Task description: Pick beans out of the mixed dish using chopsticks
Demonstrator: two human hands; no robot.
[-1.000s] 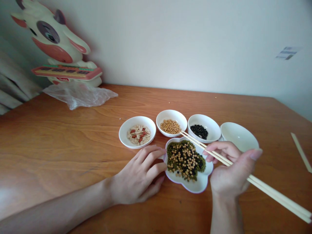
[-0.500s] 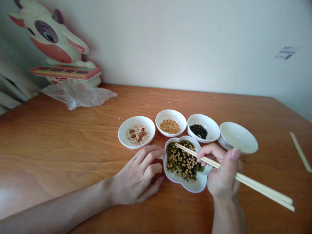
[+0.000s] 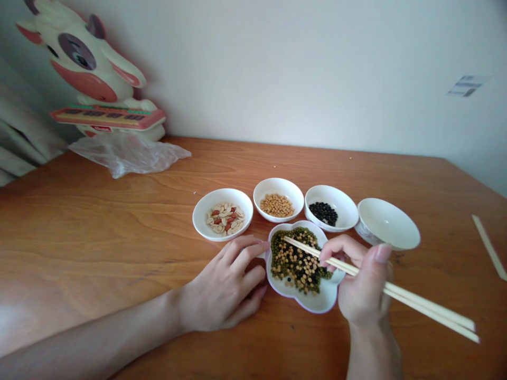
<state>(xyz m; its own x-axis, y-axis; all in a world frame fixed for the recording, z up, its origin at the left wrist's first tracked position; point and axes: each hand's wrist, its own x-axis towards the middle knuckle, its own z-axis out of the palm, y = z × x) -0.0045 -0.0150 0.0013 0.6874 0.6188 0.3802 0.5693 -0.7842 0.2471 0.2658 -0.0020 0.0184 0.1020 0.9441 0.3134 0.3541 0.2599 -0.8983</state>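
Note:
A white flower-shaped dish [image 3: 322, 303] with a lilac rim holds mixed green, black and tan beans [image 3: 297, 258]. At its left side, my left hand [image 3: 233, 279] has its fingers curled, the index finger on the small handle there. In my right hand [image 3: 366, 279] is a pair of pale chopsticks [image 3: 428, 309]. Their tips lie close together over the beans near the dish's upper left; I cannot tell whether a bean is between them. Behind stand a bowl of peanuts [image 3: 225, 218], a bowl of yellow beans [image 3: 276, 205] and a bowl of black beans [image 3: 322, 213].
A white bowl [image 3: 390, 221] with nothing visible in it stands behind my right hand. At the back left, a clear plastic bag [image 3: 134, 155] lies before a cow-shaped toy keyboard [image 3: 106, 113]. A pale flat strip [image 3: 489, 245] lies at the right. The wall runs behind the table.
The chopstick tips have moved slightly down toward the near side, over the beans. My left hand stays at the dish's handle, and the bowls have not moved.

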